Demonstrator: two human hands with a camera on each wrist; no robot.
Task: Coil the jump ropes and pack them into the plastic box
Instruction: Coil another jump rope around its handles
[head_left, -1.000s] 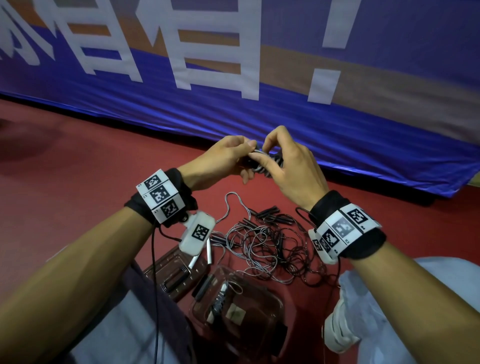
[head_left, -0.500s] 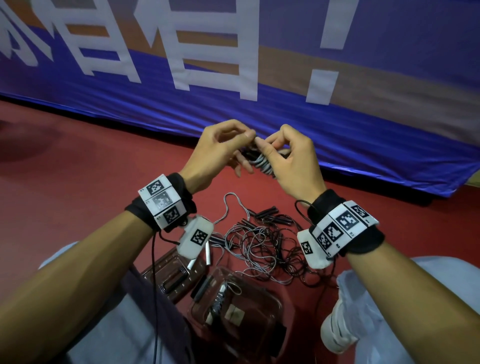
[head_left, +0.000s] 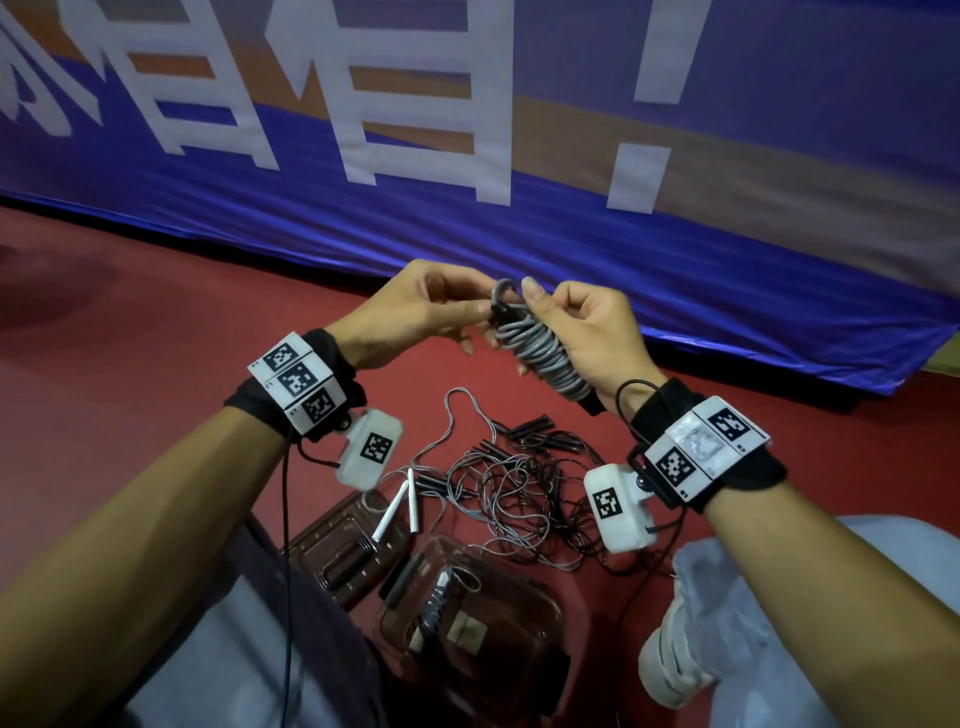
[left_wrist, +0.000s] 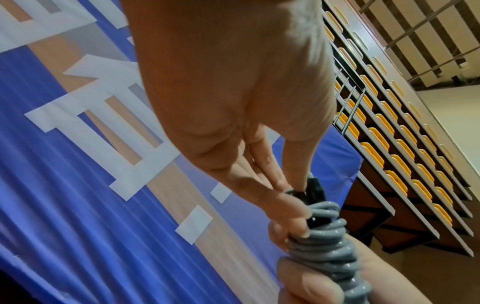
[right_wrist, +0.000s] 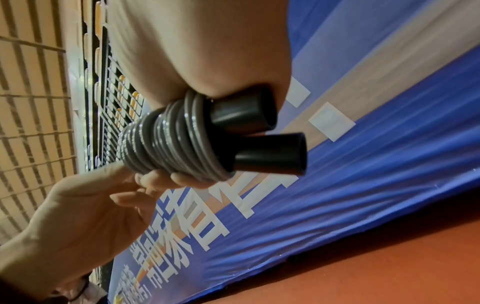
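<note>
Grey jump rope (head_left: 540, 353), wound tightly round its two black handles (right_wrist: 262, 139), held in the air above the red floor (head_left: 130, 395). Right hand (head_left: 597, 343) curls round the bundle to keep the turns from slipping; left hand (head_left: 415, 317) pinches the last loop at its top, apparently to tuck it. Plastic box (head_left: 545, 613) waits open below, beside tangled ropes (head_left: 514, 493).

grey jump rope (head_left: 540, 353) coiled tight around its black handles; plastic box (head_left: 540, 618) open on floor.
</note>
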